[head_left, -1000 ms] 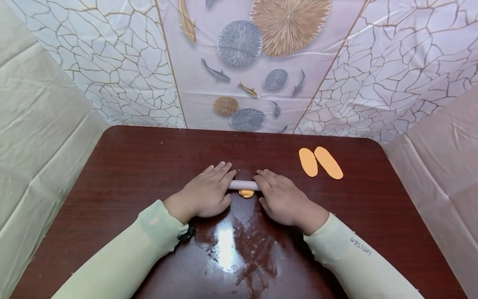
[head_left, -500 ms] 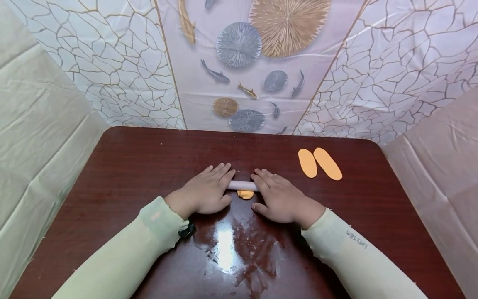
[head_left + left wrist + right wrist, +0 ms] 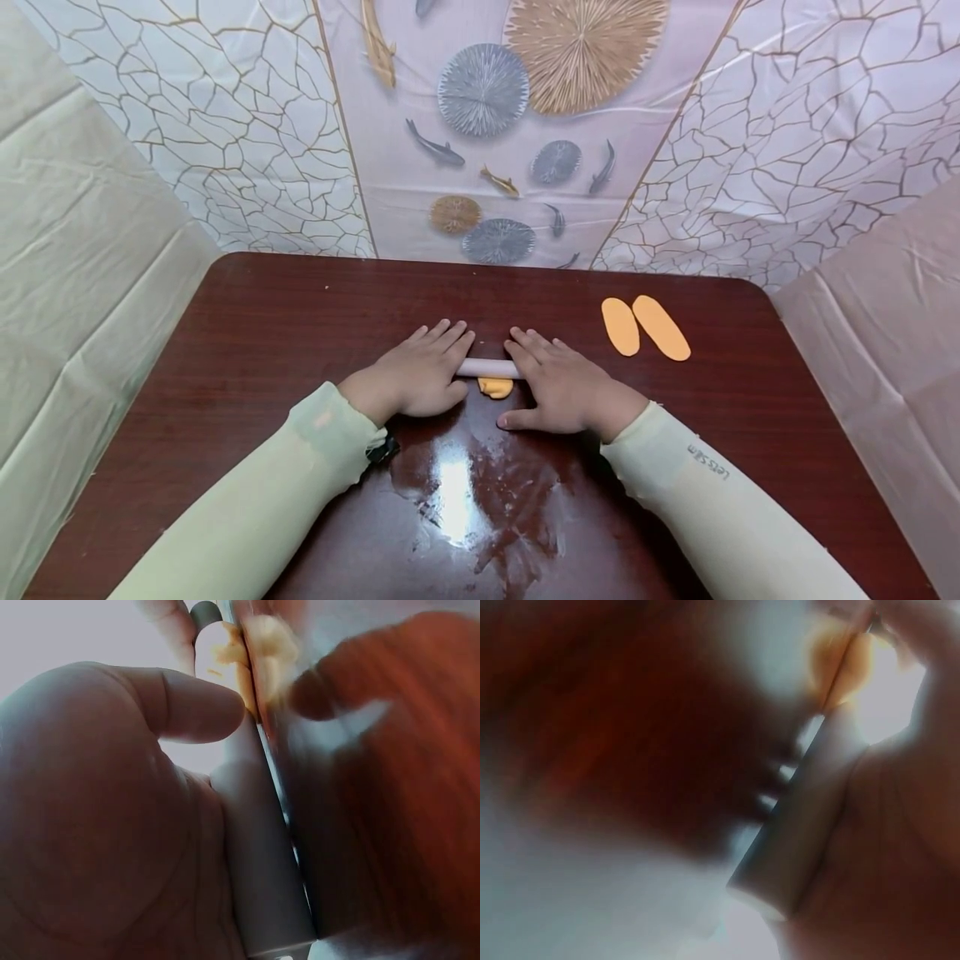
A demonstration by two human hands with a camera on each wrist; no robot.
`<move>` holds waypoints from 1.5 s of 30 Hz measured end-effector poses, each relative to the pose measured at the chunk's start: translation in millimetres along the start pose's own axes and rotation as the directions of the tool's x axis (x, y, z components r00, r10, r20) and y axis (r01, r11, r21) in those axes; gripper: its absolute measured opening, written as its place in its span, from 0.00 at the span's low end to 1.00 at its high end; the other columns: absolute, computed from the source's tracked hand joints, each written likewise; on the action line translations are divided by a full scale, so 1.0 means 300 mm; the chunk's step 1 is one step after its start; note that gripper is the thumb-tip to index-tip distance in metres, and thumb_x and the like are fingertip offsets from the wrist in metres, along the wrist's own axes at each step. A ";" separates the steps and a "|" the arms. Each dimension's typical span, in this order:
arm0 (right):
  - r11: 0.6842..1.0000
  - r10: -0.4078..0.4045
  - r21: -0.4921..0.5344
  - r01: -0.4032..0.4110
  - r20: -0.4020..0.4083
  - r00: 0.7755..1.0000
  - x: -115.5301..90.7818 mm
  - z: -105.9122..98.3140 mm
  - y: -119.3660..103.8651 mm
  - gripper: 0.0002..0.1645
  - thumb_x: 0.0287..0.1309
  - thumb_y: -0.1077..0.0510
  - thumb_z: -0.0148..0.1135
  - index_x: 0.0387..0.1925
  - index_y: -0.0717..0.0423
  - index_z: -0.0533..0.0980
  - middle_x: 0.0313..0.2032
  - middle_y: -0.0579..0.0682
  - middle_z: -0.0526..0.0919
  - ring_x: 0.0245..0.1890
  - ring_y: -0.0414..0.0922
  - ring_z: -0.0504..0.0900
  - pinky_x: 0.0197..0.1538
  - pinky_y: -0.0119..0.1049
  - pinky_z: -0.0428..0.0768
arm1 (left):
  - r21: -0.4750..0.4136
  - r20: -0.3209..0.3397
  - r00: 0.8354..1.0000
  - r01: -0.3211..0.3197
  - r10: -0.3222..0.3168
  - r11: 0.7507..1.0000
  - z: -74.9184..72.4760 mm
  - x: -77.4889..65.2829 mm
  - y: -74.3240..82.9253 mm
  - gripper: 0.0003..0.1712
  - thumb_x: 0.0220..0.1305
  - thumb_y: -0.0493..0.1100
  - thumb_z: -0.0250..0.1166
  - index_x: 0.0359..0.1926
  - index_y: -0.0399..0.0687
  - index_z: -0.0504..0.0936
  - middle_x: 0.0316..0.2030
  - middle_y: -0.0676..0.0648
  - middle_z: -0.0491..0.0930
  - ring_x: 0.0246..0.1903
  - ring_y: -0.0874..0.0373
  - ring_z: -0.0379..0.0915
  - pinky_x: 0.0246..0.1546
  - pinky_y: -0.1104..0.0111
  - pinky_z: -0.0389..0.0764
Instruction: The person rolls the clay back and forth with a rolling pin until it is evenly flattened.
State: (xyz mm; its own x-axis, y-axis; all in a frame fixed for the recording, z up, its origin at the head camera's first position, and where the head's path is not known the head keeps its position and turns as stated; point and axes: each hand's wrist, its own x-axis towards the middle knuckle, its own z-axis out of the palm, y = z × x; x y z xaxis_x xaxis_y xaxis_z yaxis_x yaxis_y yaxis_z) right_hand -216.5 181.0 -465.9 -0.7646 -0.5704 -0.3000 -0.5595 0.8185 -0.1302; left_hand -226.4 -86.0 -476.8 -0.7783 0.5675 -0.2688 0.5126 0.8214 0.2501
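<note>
A pale, smooth rolling pin [image 3: 491, 368] lies crosswise on the table in the head view. Just under its near side shows a small lump of orange-yellow modelling clay [image 3: 496, 388]; the pin hides the rest. My left hand [image 3: 417, 377] rests flat over the pin's left part, fingers straight and pointing away. Over the right part lies my right hand [image 3: 558, 385], palm down, its thumb stretched out toward the middle. The left wrist view has the pin [image 3: 259, 840] under the palm, with clay [image 3: 236, 656] beyond the thumb. In the blurred right wrist view, the pin's end [image 3: 761, 900] is visible.
Two flat orange oval pieces [image 3: 620, 327] lie side by side at the table's back right. The dark red-brown table [image 3: 300, 333] has smears and a bright reflection near its front. Patterned sheeting [image 3: 270, 125] hangs behind the table, with plain cloth at both sides.
Both hands and the rolling pin have shifted slightly. My right hand has moved a little inward and its thumb has swung out from the pin. The oval pieces stay put.
</note>
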 end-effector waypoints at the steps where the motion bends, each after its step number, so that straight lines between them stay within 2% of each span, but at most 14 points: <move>1: 1.000 -0.001 0.000 0.001 0.005 1.000 0.003 -0.003 0.002 0.73 0.67 0.16 0.64 0.92 0.57 0.50 0.93 0.57 0.45 0.92 0.59 0.48 0.90 0.63 0.57 | -0.003 0.001 1.000 0.002 -0.002 1.000 -0.002 0.003 -0.001 0.47 0.85 0.61 0.48 0.93 0.48 0.47 0.93 0.43 0.42 0.93 0.42 0.34 0.92 0.45 0.44; 8: 1.000 0.006 0.017 -0.007 0.033 0.999 0.020 -0.015 0.015 0.77 0.64 0.15 0.66 0.93 0.55 0.48 0.93 0.55 0.42 0.93 0.59 0.45 0.90 0.63 0.55 | -0.017 0.005 1.000 0.013 -0.013 1.000 -0.013 0.015 -0.005 0.46 0.85 0.61 0.48 0.93 0.50 0.47 0.93 0.44 0.41 0.93 0.42 0.33 0.92 0.44 0.45; 13: 1.000 0.000 0.019 -0.001 0.021 1.000 0.012 -0.009 0.010 0.78 0.62 0.14 0.67 0.93 0.56 0.48 0.93 0.56 0.43 0.93 0.59 0.45 0.90 0.62 0.56 | -0.021 0.009 1.000 0.010 -0.010 1.000 -0.012 0.009 0.000 0.47 0.85 0.61 0.50 0.93 0.50 0.47 0.93 0.44 0.41 0.93 0.42 0.33 0.92 0.44 0.44; 23: 1.000 -0.016 -0.008 0.016 -0.039 0.999 -0.033 0.015 -0.015 0.80 0.61 0.12 0.66 0.92 0.57 0.48 0.92 0.58 0.46 0.92 0.61 0.47 0.89 0.66 0.58 | 0.021 0.003 1.000 0.001 -0.002 1.000 0.013 -0.023 0.018 0.47 0.85 0.60 0.51 0.93 0.50 0.48 0.93 0.44 0.43 0.93 0.44 0.37 0.92 0.45 0.45; 26: 1.000 -0.015 -0.016 0.015 -0.038 0.999 -0.043 0.020 -0.021 0.82 0.60 0.11 0.65 0.93 0.56 0.45 0.93 0.57 0.45 0.93 0.61 0.46 0.89 0.65 0.57 | 0.031 0.004 1.000 0.002 -0.002 1.000 0.017 -0.033 0.023 0.47 0.84 0.60 0.51 0.93 0.50 0.47 0.93 0.44 0.43 0.93 0.44 0.37 0.92 0.45 0.44; 32: 1.000 -0.020 -0.025 0.019 -0.044 0.999 -0.066 0.029 -0.036 0.84 0.59 0.09 0.63 0.93 0.54 0.40 0.93 0.57 0.41 0.93 0.60 0.42 0.90 0.64 0.55 | 0.039 -0.004 1.000 -0.009 0.009 0.999 0.016 -0.058 0.033 0.48 0.84 0.61 0.51 0.93 0.50 0.47 0.93 0.44 0.43 0.93 0.45 0.36 0.92 0.45 0.44; 39: 0.999 -0.028 -0.029 0.026 -0.063 0.998 -0.096 0.036 -0.054 0.84 0.59 0.08 0.62 0.93 0.54 0.40 0.93 0.57 0.41 0.93 0.61 0.40 0.90 0.65 0.54 | 0.059 -0.010 1.000 -0.021 0.022 0.998 0.035 -0.080 0.039 0.50 0.84 0.64 0.51 0.94 0.50 0.45 0.93 0.44 0.41 0.93 0.44 0.33 0.92 0.45 0.41; 45: 0.999 -0.028 -0.025 0.026 -0.070 0.997 -0.122 0.049 -0.069 0.84 0.58 0.08 0.62 0.94 0.53 0.41 0.93 0.56 0.41 0.93 0.60 0.40 0.90 0.65 0.53 | 0.051 -0.015 0.999 -0.032 0.033 0.998 0.043 -0.107 0.051 0.49 0.84 0.63 0.52 0.94 0.50 0.46 0.93 0.44 0.41 0.93 0.45 0.32 0.92 0.45 0.41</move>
State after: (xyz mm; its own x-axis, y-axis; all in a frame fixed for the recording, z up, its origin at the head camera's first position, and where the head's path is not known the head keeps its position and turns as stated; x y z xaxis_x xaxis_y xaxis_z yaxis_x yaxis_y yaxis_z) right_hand -172.3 186.0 -466.2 -0.7693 -0.5961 -0.2299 -0.5868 0.8016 -0.1146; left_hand -188.8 -90.9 -476.4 -0.7665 0.5930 -0.2467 0.5548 0.8048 0.2109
